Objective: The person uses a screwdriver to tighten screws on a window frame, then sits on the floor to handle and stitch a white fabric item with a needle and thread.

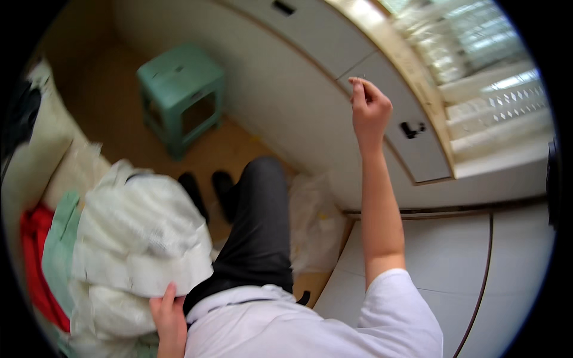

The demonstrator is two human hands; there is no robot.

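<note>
White cloth [140, 232] ahead of my left hand [169, 316], its edge clamped in my fingers.
Beyond it, a green stool [179, 74] stands on the floor [104, 101]; my right hand [371, 107], fingertips together, is raised before white cabinets [328, 42], a curtain [477, 116] to its right.

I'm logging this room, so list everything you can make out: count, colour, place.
Stool: one, green, upper left.
White fabric: one heap, white, lower left.
Red cloth: one, red, far left.
Mint cloth: one, green, beside it.
Cushion: one, cream, left edge.
Cabinet doors: two, white, upper right.
Handles: two, black, on doors.
Curtain: count unclear, white, window.
Panels: several, white, lower right.
Crumpled sheeting: one, translucent, centre floor.
Shoes: two, black, floor.
Trousers: one pair, grey, centre.
Shirt: one, white, bottom.
Left hand: one, bare, fabric edge.
Right hand: one, bare, raised.
</note>
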